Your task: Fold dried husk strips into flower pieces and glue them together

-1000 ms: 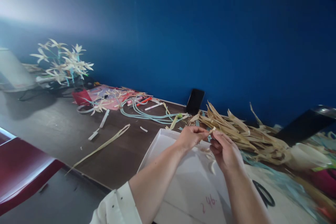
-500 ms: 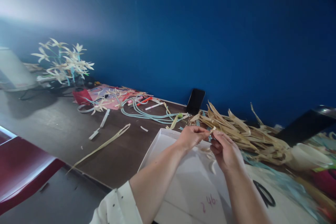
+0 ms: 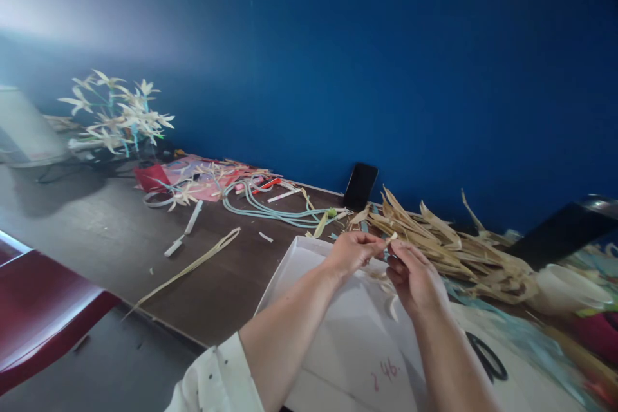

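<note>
Both my hands meet above the far part of a white shallow box. My left hand pinches a small pale piece of dried husk from the left. Opposite it, the fingers of my right hand are closed on the same piece; only its tip shows between the fingertips. Pale curved scraps lie in the box below the hands. Just beyond, a heap of dried corn husks spreads to the right.
A dark phone leans on the blue partition. Pale-blue cords, a split husk strip and husk flowers are to the left. Scissors with black handles and a white cup are at the right.
</note>
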Available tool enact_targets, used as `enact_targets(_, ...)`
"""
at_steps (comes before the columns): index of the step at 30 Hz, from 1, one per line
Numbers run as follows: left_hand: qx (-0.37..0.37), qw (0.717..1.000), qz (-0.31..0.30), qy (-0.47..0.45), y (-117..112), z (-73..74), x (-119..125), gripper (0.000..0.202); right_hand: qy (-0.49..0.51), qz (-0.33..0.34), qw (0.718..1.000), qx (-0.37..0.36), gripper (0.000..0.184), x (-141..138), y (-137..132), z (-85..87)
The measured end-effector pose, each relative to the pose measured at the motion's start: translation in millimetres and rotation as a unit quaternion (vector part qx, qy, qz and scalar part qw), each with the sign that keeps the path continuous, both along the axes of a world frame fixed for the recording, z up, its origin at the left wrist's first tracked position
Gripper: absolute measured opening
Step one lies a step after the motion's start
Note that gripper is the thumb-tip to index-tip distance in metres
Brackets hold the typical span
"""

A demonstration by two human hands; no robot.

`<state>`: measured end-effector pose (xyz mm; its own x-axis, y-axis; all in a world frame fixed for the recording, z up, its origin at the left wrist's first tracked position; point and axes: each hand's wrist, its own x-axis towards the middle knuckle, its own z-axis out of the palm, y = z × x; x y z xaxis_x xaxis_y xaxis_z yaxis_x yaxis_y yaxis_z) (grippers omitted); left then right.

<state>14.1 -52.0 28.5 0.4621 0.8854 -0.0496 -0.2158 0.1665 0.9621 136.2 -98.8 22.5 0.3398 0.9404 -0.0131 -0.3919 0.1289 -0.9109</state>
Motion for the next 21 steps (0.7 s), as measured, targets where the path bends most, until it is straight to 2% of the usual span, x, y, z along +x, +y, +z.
enact_targets(7, -0.016, 0.999, 0.029, -0.017, 2.4, 0.0, 1.4, 0.033, 0.011, -0.001, 1.0, 0.002, 0.023, -0.5, 1.4, -2.1)
enact_targets(10, -0.02, 0.998, 0.05, -0.024, 4.5, -1.1, 1.1, 0.031, -0.003, -0.052, 0.998, 0.019, 0.029, -0.3, 3.5, -3.1)
enact_targets(13, -0.016, 0.997, 0.076, -0.007, 7.6, -7.3, 1.5, 0.031, -0.035, -0.131, 0.988, 0.073, 0.027, 0.3, 3.7, -1.0)
enact_targets(16, -0.019, 0.995, 0.099, 0.014, 10.9, -16.6, 2.9, 0.028, -0.064, -0.176, 0.975, 0.119, 0.025, -1.9, -1.6, 11.8)
enact_targets(21, -0.024, 0.994, 0.103, 0.005, 14.7, -27.9, 6.0, 0.03, -0.081, -0.203, 0.959, 0.179, 0.019, -10.0, -23.0, 55.3)
